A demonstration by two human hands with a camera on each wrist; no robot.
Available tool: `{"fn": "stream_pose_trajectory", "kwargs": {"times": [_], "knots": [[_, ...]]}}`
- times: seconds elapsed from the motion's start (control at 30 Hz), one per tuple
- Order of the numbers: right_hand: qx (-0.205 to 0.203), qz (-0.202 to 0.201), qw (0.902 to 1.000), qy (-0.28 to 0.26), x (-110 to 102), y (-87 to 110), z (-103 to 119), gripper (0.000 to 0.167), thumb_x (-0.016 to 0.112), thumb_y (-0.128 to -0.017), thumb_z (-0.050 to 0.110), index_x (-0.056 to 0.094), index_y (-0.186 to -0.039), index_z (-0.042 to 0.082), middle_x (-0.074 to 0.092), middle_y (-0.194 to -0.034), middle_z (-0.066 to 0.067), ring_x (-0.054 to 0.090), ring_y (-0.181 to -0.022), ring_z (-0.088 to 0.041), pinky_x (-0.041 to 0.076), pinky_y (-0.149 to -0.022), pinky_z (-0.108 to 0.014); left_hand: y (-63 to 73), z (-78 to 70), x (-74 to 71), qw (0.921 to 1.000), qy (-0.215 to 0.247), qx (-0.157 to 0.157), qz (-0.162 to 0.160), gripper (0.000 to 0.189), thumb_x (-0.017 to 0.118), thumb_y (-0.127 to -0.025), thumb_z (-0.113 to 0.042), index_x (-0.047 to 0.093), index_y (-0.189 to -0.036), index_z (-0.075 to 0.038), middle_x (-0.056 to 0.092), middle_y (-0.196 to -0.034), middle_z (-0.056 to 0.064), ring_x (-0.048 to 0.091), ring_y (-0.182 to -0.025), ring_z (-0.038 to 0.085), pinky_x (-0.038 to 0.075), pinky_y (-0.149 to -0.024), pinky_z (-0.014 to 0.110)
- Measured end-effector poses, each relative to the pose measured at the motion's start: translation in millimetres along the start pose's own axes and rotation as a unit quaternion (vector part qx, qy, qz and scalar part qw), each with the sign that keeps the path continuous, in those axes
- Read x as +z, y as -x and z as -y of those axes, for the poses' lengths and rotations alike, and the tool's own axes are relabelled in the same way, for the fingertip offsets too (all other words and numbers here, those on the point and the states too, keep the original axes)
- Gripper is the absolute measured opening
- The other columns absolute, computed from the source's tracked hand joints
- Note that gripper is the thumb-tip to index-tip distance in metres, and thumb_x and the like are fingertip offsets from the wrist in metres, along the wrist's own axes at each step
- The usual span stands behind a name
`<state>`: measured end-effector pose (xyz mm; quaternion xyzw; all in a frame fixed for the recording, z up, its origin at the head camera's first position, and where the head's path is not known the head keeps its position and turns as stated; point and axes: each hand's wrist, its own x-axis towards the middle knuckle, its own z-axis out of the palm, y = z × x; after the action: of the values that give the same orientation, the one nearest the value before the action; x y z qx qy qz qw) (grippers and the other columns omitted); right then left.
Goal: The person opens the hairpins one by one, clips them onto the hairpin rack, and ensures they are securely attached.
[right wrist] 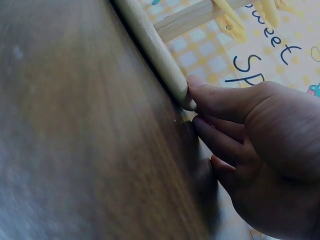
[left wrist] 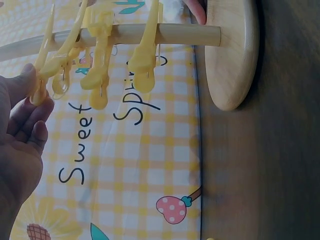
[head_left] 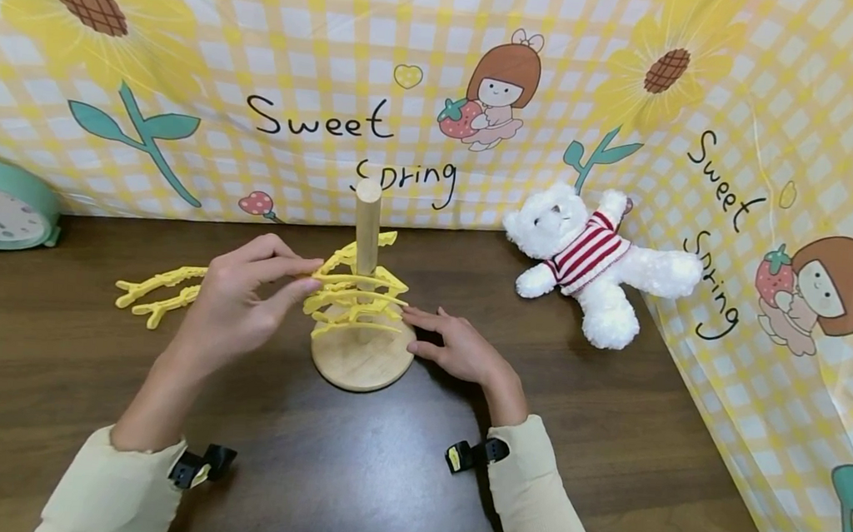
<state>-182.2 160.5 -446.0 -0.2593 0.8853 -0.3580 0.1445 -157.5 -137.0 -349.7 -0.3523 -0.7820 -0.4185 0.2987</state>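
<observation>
The left grip (head_left: 247, 294) pinches the top yellow piece (left wrist: 46, 52) at the post (head_left: 366, 232); tilting could snag the lower pieces (left wrist: 145, 57). The right grip (head_left: 461, 346), fingers extended, touches the base (head_left: 361, 369); uneven pressure may shift it.

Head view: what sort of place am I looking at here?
Possibly a play corner or staged filming spot: a dark wood-look table, a cartoon-printed "Sweet Spring" backdrop along its edges, and a white teddy bear in a striped shirt.
</observation>
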Motion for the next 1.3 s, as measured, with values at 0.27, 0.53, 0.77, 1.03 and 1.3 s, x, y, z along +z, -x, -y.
{"fn": "stream_pose_trajectory", "kwargs": {"times": [0.27,0.53,0.77,1.03,1.3], "knots": [[-0.007,-0.002,1.0,0.0,0.7,-0.5,-2.0,0.052,0.065,-0.101,0.022,0.051,-0.15,0.012,0.042,-0.157,0.002,0.021,-0.149,-0.044,0.014,-0.121,-0.053,-0.9,-0.2,4.9,0.9999,0.008,-0.002,0.013,0.029,0.083,-0.072,0.017,0.078,-0.098,0.006,0.064,-0.082,0.004,0.056,-0.073,0.013,0.038,-0.06,0.017],[-0.023,-0.003,0.9997,-0.002,0.4,-1.5,-2.1,0.051,0.065,-0.101,0.019,0.051,-0.149,0.009,0.043,-0.156,0.0,0.023,-0.15,-0.036,0.015,-0.123,-0.042,-0.2,-0.1,3.4,0.9994,0.014,-0.012,0.03,0.029,0.082,-0.075,0.015,0.078,-0.101,0.004,0.066,-0.09,0.007,0.061,-0.081,0.017,0.041,-0.067,0.016],[-0.023,-0.002,0.9997,-0.001,0.4,-1.2,-1.7,0.051,0.065,-0.101,0.019,0.051,-0.149,0.009,0.043,-0.156,-0.001,0.023,-0.15,-0.034,0.015,-0.123,-0.041,-0.8,-1.1,0.8,0.9992,0.017,-0.006,0.035,0.03,0.083,-0.074,0.015,0.078,-0.101,0.003,0.068,-0.093,0.009,0.064,-0.085,0.022,0.043,-0.072,0.016],[-0.02,-0.003,0.9998,-0.002,0.7,-1.3,-1.8,0.051,0.065,-0.101,0.019,0.051,-0.149,0.01,0.043,-0.156,0.0,0.023,-0.15,-0.034,0.015,-0.123,-0.042,0.1,-1.1,-0.1,0.9988,0.021,-0.023,0.038,0.03,0.084,-0.075,0.011,0.078,-0.103,-0.001,0.068,-0.097,0.006,0.064,-0.089,0.019,0.046,-0.083,0.017],[-0.012,-0.002,0.9999,-0.003,0.7,-0.9,-1.4,0.052,0.065,-0.101,0.022,0.051,-0.15,0.012,0.042,-0.157,0.002,0.02,-0.15,-0.04,0.015,-0.122,-0.048,1.3,-0.9,0.1,0.9985,0.017,-0.034,0.04,0.028,0.082,-0.078,0.008,0.078,-0.104,-0.003,0.068,-0.098,0.004,0.063,-0.089,0.016,0.047,-0.084,0.017]]}}
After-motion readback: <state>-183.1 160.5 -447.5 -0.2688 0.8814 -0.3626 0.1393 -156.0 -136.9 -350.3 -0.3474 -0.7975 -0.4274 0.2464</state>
